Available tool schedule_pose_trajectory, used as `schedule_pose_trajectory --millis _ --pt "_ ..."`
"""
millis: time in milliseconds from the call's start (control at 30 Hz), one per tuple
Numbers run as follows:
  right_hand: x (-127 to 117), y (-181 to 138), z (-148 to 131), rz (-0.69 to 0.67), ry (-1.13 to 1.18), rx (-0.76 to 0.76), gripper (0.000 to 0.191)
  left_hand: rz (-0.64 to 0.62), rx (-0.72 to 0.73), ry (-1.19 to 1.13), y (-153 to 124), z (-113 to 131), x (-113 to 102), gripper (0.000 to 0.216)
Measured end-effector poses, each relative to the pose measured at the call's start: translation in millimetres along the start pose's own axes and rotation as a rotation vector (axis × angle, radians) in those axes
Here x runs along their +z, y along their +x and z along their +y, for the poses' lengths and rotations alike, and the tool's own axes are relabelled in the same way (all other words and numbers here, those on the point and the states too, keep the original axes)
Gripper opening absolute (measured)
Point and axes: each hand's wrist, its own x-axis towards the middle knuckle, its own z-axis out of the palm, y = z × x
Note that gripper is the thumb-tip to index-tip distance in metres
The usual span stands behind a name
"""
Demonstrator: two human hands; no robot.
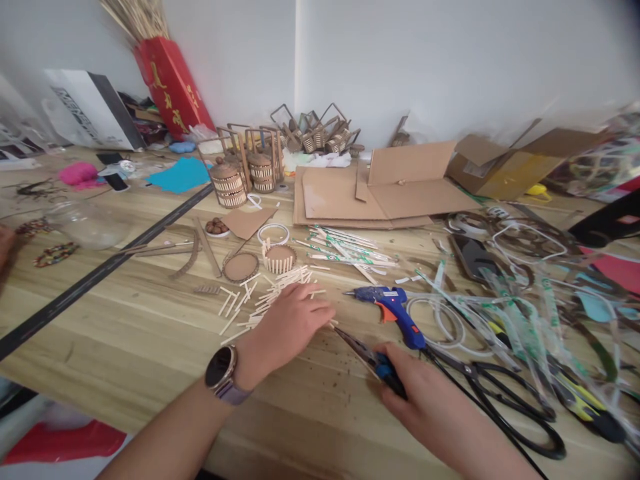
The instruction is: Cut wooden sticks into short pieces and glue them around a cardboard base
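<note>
My left hand (pixel 293 317), with a watch on its wrist, rests over a pile of short wooden sticks (pixel 265 300). Its fingers are closed, and a pale stick end shows just below the fingertips. My right hand (pixel 415 383) grips a pair of long-nose pliers (pixel 367 353) by the blue and black handles. The pliers' tips reach close to that stick end; whether they touch it I cannot tell. Behind the pile stand a round cardboard base ringed with upright sticks (pixel 280 259) and a flat cardboard disc with a dark rim (pixel 241 267).
A blue glue gun (pixel 387 303) lies right of my left hand. Black-handled scissors (pixel 505 393) and plastic wrappers (pixel 520 327) lie further right. Wrapped chopsticks (pixel 345 247), flattened cardboard (pixel 340 197) and small stick baskets (pixel 227 183) sit behind. Another person's hand (pixel 5 247) shows at the left edge.
</note>
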Motion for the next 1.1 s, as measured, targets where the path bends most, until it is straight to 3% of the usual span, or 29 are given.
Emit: schedule_pose_trajectory --millis 133,200,267,433,533,600,667,800,933,1100 --pt "-11.9 -6.5 9.9 -0.040 0.307 -0.026 0.016 -0.106 0.072 0.016 -1.2 0.9 -5.3 0.021" --pt "-17.2 -10.4 15.1 -0.098 0.575 0.017 0.008 -0.150 0.094 -0.017 -1.7 1.9 -7.5 0.019" --pt "-21.7 -12.1 18.2 -0.115 0.901 0.111 0.014 -0.160 0.071 -0.100 -2.0 3.8 -9.2 0.020" --pt "-26.6 0.6 19.5 0.053 1.536 0.283 0.040 -0.069 -0.203 -0.475 -1.0 12.9 -12.2 0.027" --pt "-23.8 9.9 21.6 0.178 1.704 0.314 0.046 -0.108 -0.384 -0.757 0.2 20.4 -11.1 0.032" --pt "-19.4 11.4 21.8 0.312 1.587 0.317 0.047 -0.128 -0.476 -0.970 0.8 26.2 -7.6 0.030" --pt "-12.5 9.1 18.1 0.412 1.261 0.317 0.044 -0.135 -0.546 -1.219 1.2 32.9 -1.8 0.030" --pt "7.4 1.8 -0.7 0.472 0.588 0.211 0.039 -0.128 -0.663 -1.614 1.0 48.0 11.8 0.036" --pt "24.9 0.3 -13.6 0.494 0.329 -0.004 0.040 -0.125 -0.671 -1.778 -0.8 59.1 19.7 0.049" --pt "29.4 1.1 -9.0 0.546 0.125 -0.173 0.040 -0.113 -0.615 -1.828 -2.3 64.9 23.7 0.054"
